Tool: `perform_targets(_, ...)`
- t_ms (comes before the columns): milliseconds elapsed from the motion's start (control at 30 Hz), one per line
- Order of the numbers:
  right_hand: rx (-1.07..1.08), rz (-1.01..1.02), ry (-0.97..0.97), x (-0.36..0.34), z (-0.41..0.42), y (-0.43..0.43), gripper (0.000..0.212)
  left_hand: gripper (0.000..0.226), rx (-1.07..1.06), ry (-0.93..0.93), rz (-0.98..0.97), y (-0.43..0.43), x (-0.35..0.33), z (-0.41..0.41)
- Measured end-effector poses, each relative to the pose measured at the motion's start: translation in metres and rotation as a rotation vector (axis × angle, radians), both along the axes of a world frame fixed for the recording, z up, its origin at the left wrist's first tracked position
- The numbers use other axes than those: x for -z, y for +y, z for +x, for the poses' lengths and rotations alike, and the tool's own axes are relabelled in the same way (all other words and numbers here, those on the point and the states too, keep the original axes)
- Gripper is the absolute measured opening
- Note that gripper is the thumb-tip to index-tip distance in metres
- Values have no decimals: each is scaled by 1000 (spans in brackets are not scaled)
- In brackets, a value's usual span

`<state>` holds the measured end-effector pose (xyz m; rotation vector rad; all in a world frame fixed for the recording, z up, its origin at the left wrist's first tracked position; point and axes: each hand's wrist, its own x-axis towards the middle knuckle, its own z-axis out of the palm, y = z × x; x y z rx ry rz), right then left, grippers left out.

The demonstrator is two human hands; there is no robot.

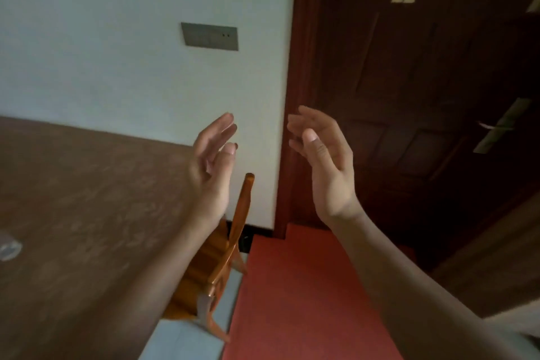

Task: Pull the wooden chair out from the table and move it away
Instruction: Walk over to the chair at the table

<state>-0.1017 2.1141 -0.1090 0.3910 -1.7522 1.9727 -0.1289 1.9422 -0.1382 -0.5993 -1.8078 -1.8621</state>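
Note:
The wooden chair (233, 245), orange-brown, stands tucked against the right edge of the brown table (81, 207); its backrest rises between my forearms and my left forearm hides part of its seat. My left hand (211, 166) is raised above the chair's backrest, palm turned inward, fingers loosely apart, holding nothing. My right hand (324, 166) is raised to the right of the chair at the same height, palm facing left, fingers apart and empty. Neither hand touches the chair.
A pale wall (146, 67) with a grey switch plate (209, 36) stands behind the table. A dark wooden door (423, 96) with a metal handle (496, 127) is at the right. Red carpet (298, 295) covers the floor right of the chair.

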Motion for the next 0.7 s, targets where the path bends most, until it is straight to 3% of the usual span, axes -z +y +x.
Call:
perform_targets(200, -260, 26, -50, 19, -72, 17, 45, 46, -283, -76, -16, 1, 24, -9)
perform_targets(367, -424, 72, -55, 35, -129, 14, 43, 54, -527, -120, -73, -8, 49, -32)
perform_targets(467, -519, 95, -79, 40, -158, 12, 43, 45, -598, -91, -42, -1, 52, -46)
perform_targets(700, -669, 179, -96, 46, -219, 6, 48, 51, -780, -119, 2, 22, 57, -62)
